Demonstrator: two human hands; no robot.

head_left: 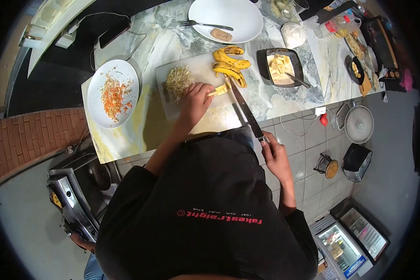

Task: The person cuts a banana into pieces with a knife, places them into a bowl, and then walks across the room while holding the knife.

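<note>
My left hand (198,100) is closed on a piece of peeled banana (220,89) on the white cutting board (203,70). My right hand (274,156) grips the handle of a long knife (248,112), its tip beside the banana piece. Yellow banana peels (229,63) lie on the board's right part. A heap of bean sprouts (178,81) rests at the board's left, next to my left hand. To the right, a dark square bowl (297,58) holds pale cut pieces and a spoon.
A plate (95,98) with shredded orange food is at the left; a white plate (252,23) with a fork stands behind the board. A plastic bag (294,35) sits behind the bowl. Another person's hand (81,242) shows at lower left near a stove (72,196).
</note>
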